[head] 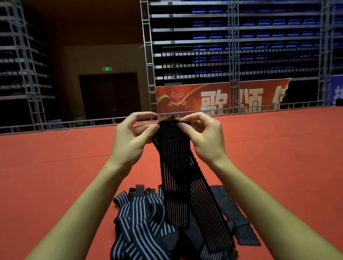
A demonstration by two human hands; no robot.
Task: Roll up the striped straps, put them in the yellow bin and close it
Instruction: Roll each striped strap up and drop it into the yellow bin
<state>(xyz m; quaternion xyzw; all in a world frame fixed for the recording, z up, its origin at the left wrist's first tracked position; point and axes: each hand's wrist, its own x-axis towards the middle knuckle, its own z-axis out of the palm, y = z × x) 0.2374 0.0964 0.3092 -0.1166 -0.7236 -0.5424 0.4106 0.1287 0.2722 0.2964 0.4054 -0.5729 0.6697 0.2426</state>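
Note:
A black strap with thin pale stripes (174, 165) hangs from both my hands, raised in front of me. My left hand (133, 139) pinches its top left corner between thumb and fingers. My right hand (203, 136) pinches the top right corner. The strap's lower part drops down onto a loose pile of dark striped straps (143, 229) lying on the red floor (51, 194) close to me. No yellow bin is in view.
The red floor stretches wide to the left and right of the pile. A low metal rail (68, 124) runs along its far edge. Behind it are scaffold towers, a red banner (214, 98), blue seating and a dark door.

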